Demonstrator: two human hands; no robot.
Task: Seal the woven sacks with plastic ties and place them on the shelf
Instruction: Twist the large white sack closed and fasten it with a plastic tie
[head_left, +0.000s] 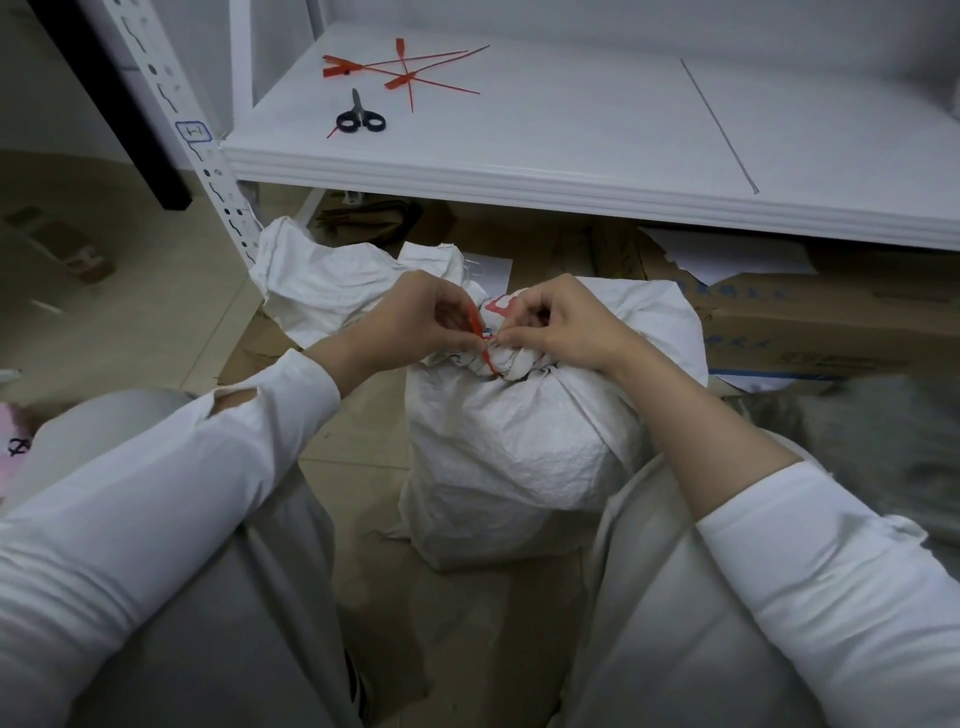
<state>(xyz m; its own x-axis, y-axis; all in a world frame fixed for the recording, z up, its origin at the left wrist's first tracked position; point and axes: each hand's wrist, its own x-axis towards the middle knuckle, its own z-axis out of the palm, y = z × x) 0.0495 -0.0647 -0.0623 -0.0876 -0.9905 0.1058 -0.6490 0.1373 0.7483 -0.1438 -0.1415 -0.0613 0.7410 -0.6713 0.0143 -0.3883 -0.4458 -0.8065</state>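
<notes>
two white long sleeves (156, 493) and pale grey trousered knees (208, 649) filled the near field, the knees set to either side of a full white woven plastic sack (519, 447) that stood upright on the floor between them. the sack's mouth was gathered into a bunched neck (511, 364) at its top, and a thin red plastic tie (475, 322) looped round this neck, one end rising up and to the left. the left hand (415, 317) pinched that rising end between thumb and curled fingers; the right hand (556, 327), fingers likewise curled, pinched the tie where it met the gathered cloth, and whether it also caught the cloth could not be told. the two hands lay close together over the neck, fingertips nearly meeting. just behind and to the left, a second white woven sack (322, 286) slumped with its mouth open and crumpled. flattened brown cardboard (613, 254) covered the floor beneath both sacks, and a brown printed cardboard box (810, 332) lay to the right, beside beige floor tiles (156, 291) on the left. farther off ran a white flat shelf board (571, 156) carried on a white perforated metal upright (171, 98). on the board's left part lay black-handled scissors (360, 120), closed, and beyond them a loose scatter of spare red plastic ties (402, 67), crossing one another.
</notes>
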